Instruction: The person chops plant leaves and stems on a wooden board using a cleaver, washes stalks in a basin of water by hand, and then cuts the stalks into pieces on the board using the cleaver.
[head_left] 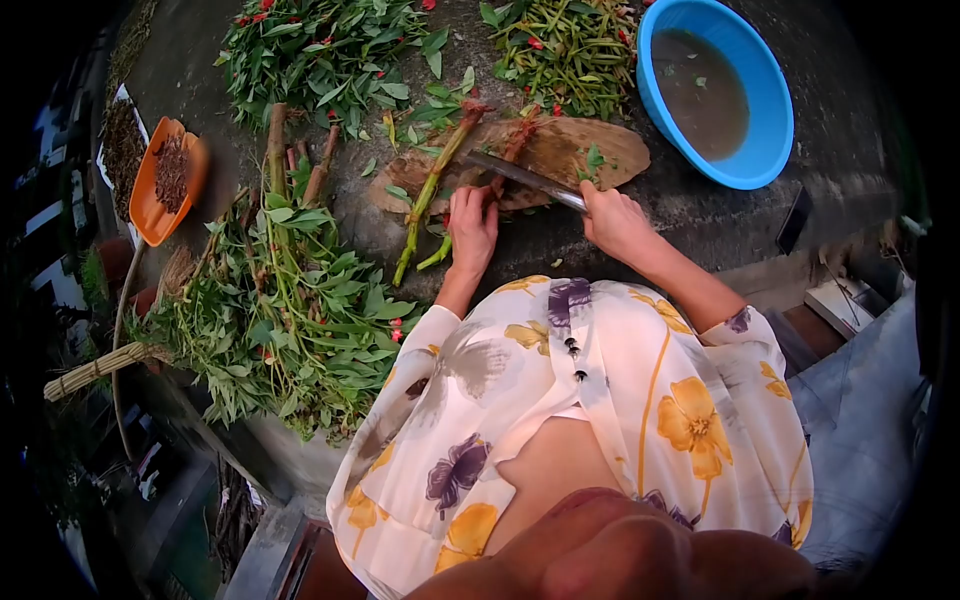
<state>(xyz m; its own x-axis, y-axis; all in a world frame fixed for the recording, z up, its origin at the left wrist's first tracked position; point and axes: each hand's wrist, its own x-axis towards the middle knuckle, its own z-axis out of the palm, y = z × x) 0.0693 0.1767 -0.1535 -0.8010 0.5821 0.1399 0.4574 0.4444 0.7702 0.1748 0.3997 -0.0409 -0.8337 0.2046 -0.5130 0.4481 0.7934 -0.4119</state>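
Note:
My right hand (612, 220) is closed around the handle end of a long metal knife (525, 180). The blade reaches leftward across a reddish plant stalk (517, 142) lying on a worn wooden board (575, 150). My left hand (472, 228) has its fingers curled on that stalk, close below the blade. Whether the edge cuts into the stalk I cannot tell. Another stalk, thick and green with a reddish root end (440, 170), lies slanting across the board's left part, just left of my left hand. Small green leaves (594, 160) are scattered on the wood.
A blue basin (650, 95) of murky water stands at the upper right. Leafy piles (320, 50) and green pods (570, 60) lie beyond the board. Uprooted leafy plants (280, 310) are heaped at left, near an orange scoop (148, 205). A dark phone-like object (794, 220) rests at right.

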